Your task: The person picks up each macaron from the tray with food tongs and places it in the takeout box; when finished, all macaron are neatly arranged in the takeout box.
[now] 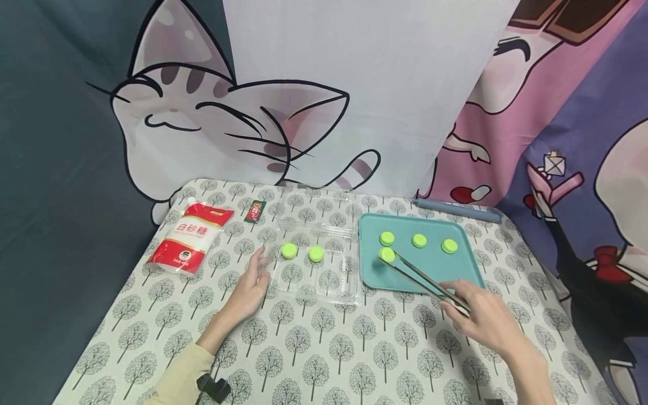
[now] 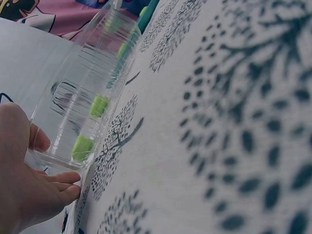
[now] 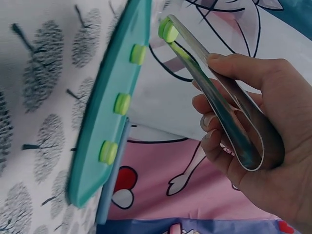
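My left hand [image 1: 251, 287] holds the left edge of a clear plastic container [image 1: 349, 295], thumb and fingers at its wall in the left wrist view. Two green macarons [image 1: 289, 251] sit inside the container. With my right hand [image 1: 481, 315] I grip metal tongs [image 1: 425, 281], their tips around a green macaron [image 1: 387, 255] above the teal tray [image 1: 430, 275]. The right wrist view shows this macaron [image 3: 168, 30] between the tips. Three more macarons [image 1: 418, 241] lie on the tray. The container's lid [image 1: 316, 208] lies folded back behind it.
A red and white sugar bag [image 1: 191, 238] lies at the left. Near it is a small green and red packet [image 1: 255, 211]. A blue-grey rod [image 1: 458, 210] lies behind the tray. Printed curtains [image 1: 385, 84] hang behind the tree-patterned tablecloth [image 1: 324, 349].
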A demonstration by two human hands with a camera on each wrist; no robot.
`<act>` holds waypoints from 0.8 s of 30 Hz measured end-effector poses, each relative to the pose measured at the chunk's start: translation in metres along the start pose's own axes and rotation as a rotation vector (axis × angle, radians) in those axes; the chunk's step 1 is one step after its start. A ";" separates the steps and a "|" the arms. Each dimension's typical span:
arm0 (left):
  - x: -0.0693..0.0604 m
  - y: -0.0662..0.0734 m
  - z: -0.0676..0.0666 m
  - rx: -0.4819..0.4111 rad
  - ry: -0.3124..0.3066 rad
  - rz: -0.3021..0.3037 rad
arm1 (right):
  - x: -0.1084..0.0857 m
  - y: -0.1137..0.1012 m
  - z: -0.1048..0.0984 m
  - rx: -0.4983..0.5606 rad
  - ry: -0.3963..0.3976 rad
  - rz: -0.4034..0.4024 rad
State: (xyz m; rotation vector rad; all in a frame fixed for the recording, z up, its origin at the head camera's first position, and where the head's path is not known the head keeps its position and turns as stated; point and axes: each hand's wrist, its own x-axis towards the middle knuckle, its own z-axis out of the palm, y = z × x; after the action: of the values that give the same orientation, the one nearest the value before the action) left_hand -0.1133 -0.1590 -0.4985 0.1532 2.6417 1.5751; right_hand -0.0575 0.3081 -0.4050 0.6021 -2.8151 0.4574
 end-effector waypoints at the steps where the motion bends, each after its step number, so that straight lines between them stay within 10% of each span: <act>1: 0.000 0.000 0.000 0.000 0.000 0.001 | 0.002 -0.001 0.000 0.006 0.008 -0.009; 24: 0.000 0.001 0.000 0.007 0.007 0.013 | 0.065 -0.036 0.000 -0.012 -0.074 -0.214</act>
State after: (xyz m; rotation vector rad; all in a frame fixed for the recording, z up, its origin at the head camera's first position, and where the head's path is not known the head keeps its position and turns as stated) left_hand -0.1128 -0.1587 -0.4975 0.1659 2.6576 1.5728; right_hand -0.0995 0.2536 -0.3771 0.9232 -2.7771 0.3837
